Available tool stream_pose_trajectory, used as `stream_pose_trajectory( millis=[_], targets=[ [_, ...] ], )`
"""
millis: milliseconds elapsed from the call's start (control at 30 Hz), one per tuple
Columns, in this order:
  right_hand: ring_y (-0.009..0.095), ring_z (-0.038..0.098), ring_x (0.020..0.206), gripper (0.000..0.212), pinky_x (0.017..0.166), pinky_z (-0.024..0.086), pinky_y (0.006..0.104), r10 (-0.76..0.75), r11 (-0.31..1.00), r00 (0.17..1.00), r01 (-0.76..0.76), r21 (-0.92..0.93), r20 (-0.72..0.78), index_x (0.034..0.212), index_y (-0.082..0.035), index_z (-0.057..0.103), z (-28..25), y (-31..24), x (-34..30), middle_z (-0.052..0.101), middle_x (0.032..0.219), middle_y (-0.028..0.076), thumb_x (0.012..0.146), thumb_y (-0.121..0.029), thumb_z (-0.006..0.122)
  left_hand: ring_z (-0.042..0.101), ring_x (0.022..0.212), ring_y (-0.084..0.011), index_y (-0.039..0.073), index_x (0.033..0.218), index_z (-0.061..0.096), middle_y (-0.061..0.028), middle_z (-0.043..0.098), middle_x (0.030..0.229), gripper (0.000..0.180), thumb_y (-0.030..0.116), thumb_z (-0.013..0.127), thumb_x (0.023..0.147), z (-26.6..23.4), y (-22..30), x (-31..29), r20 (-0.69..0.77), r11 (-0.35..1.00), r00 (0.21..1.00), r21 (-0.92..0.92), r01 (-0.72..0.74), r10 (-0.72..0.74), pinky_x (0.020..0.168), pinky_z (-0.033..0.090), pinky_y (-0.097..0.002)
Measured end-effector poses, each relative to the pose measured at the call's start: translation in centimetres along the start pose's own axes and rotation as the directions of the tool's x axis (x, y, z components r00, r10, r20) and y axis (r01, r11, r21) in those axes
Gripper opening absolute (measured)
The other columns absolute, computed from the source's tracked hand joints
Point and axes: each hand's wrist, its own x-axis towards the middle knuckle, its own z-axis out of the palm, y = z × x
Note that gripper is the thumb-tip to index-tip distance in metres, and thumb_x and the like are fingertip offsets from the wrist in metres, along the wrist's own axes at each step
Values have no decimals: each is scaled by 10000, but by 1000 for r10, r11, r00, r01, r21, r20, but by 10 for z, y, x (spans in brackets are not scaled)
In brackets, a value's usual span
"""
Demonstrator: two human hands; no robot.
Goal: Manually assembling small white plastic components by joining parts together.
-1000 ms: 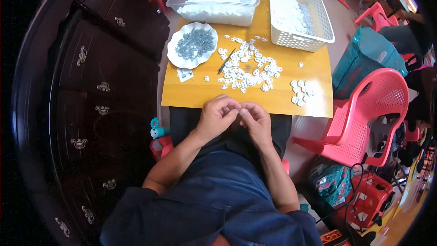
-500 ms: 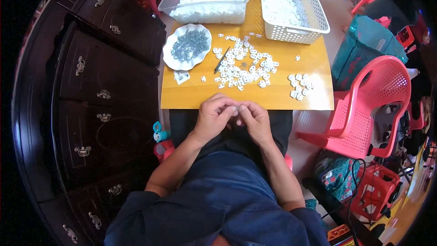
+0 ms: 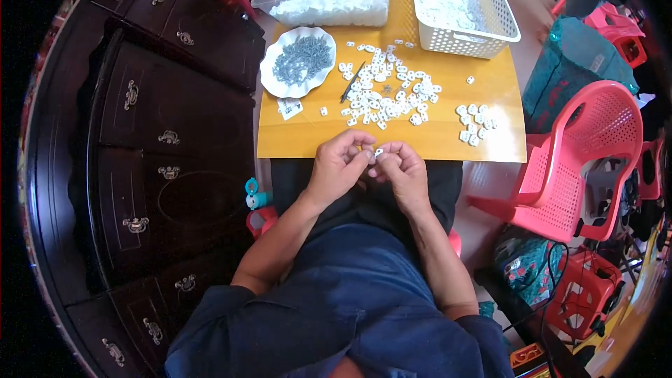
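Both hands meet at the centre of the frame, just below the near edge of the yellow desk (image 3: 448,141); the left hand (image 3: 338,166) and the right hand (image 3: 401,170) touch at the fingertips, and between them sits a small white piece (image 3: 379,152); each grip is pinched nearly closed on that piece, thumbs and forefingers pressed to it from either side, the other fingers curled in; whether one hand carries more of it than the other cannot be told.

Above the hands, in the middle of the desk, lies a loose pile of white pieces (image 3: 388,94); a thin dark tool (image 3: 352,82) rests at its left edge; to the right a smaller cluster of white pieces (image 3: 474,120) lies apart from the pile; upper left of the desk stands a white scalloped plate (image 3: 274,84) holding small grey parts (image 3: 302,59); a small paper slip (image 3: 290,107) lies just below it.

At the top of the frame a clear tub (image 3: 262,1) is filled with white pieces; beside it, upper right, stands a white basket (image 3: 490,40); a dark wooden cabinet (image 3: 161,133) fills the left side; a pink plastic chair (image 3: 581,161) stands at the right.
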Motion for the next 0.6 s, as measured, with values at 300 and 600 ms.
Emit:
stream_pose_trajectory(
  millis=[300,600],
  targets=[
    [96,662,720,116,477,491,225,-29,999,1000,29,-29,-8,1109,-33,586,-2,6,1,701,902,55,1015,-102,595,661,817,-66,-21,1137,640,-26,681,936,207,-36,631,931,-3,1,3,24,997,1000,80,-1,-1,719,535,-206],
    [91,663,744,118,523,505,231,-32,998,999,31,-48,-11,1113,-47,577,-1,3,0,703,899,48,1018,-114,597,664,810,-62,-17,1119,637,-18,671,915,192,-30,636,927,-4,0,5,20,994,1000,109,-5,3,697,527,-201]
  ],
)
